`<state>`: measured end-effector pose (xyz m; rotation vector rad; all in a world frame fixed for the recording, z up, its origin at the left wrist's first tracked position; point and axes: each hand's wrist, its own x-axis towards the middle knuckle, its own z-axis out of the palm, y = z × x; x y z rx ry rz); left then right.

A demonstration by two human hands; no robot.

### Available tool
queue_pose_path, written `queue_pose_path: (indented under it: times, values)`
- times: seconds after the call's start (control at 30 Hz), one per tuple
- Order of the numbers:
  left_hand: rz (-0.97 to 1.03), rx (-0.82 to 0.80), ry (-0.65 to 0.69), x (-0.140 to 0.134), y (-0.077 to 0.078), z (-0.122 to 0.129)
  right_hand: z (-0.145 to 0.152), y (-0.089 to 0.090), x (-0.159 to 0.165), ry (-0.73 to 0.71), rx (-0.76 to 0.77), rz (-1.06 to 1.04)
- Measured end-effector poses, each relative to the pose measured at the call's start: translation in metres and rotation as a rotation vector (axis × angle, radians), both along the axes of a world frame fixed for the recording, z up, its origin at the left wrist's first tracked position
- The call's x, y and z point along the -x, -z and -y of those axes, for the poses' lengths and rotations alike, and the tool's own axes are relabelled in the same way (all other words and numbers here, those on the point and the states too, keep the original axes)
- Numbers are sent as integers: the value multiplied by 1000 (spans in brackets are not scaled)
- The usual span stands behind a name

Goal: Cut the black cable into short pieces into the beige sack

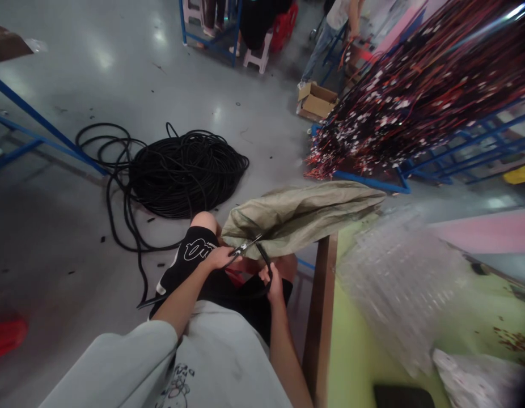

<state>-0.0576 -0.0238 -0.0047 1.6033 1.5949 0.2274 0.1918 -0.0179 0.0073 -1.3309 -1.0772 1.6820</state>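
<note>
My left hand (220, 258) is closed round the handles of a pair of scissors (244, 247) above my lap. The blades point up and right and meet the end of a black tube or cable (266, 258); whether they are cutting into it I cannot tell. My right hand (274, 281) grips that black length just below the blades. From there it runs across my lap to the left, towards a big black coil (183, 173) on the floor. Right under the scissors lies the near end of a greenish-beige woven sack (305, 215), draped over my knees and the table corner.
To the right, a yellow-green table (356, 340) with a wooden edge holds clear plastic packaging (407, 283). Bundled red and black wires (398, 107) hang on a blue rack. A cardboard box (317, 101), blue frames (41, 136), and other people stand or sit beyond. Short black pieces dot the floor.
</note>
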Motion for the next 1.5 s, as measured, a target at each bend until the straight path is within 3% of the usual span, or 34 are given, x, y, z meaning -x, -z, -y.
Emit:
queue_pose_path:
  times: [0.27, 0.4, 0.57, 1.5]
  values:
    - [7, -23, 30, 2, -1, 4, -1, -6, 7, -71, -8, -4]
    - [36, -41, 76, 2, -1, 5, -4, -4, 12, -89, -19, 26]
    - [86, -39, 42, 2, 0, 3, -6, 0, 11, -118, -37, 48]
    - [-5, -9, 39, 1, -3, -1, -6, 1, 12, -116, -13, 56]
